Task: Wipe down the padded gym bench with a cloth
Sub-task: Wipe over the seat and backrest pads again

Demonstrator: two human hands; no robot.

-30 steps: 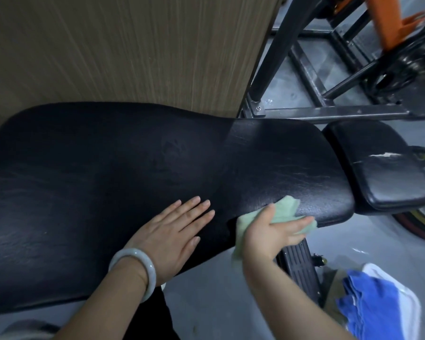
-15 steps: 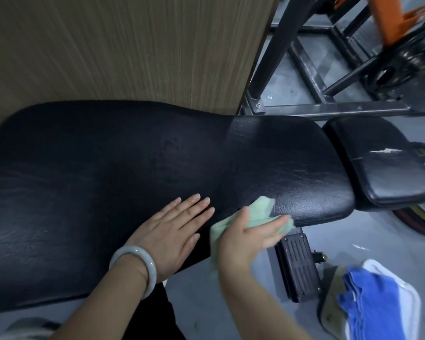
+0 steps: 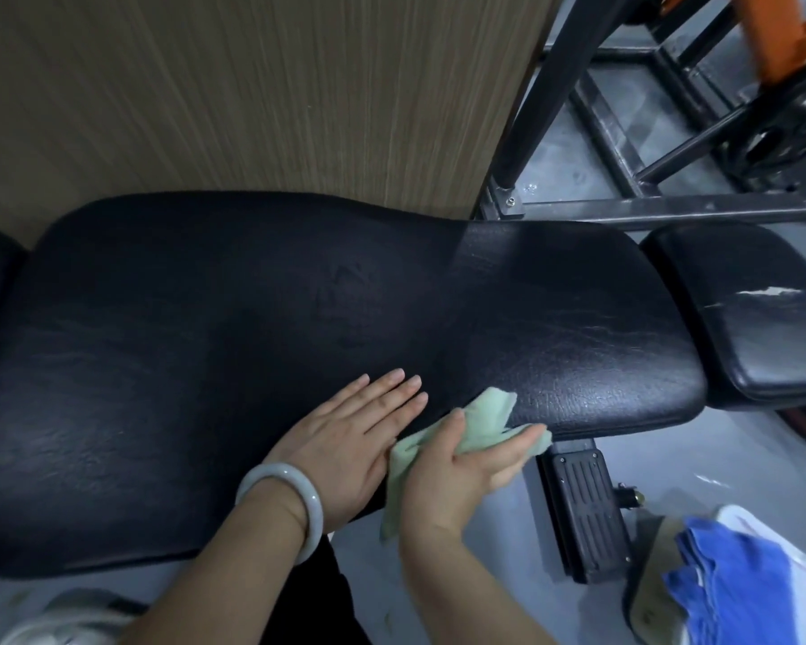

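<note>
The right hand (image 3: pixel 466 463) with the green cloth (image 3: pixel 480 421) has slid to the left along the near edge of the padded bench (image 3: pixel 252 365). One second ago it was close to the near right corner of the long pad; now it is just beside the left hand (image 3: pixel 345 439), and the tail of the cloth touches that hand. The left hand itself has not moved: it lies flat on the pad near the near edge, fingers straight and together, and it presses down without holding anything. The grip of the right hand is closed on the cloth, with the thumb on top and the fingers spread over the folded part, at the rounded near edge of the pad.

The cloth looks thin, soft and very light; it bunches easily, so I think it is better to hold it folded under the whole palm and not by one corner. The bench pad seems firm but a little yielding, with a grained and somewhat shiny cover on which the cloth should slide well. The bench looks heavy and should stay in place while it is wiped.

A pile of blue cloths (image 3: pixel 736 584) lies on the floor at the right.
</note>
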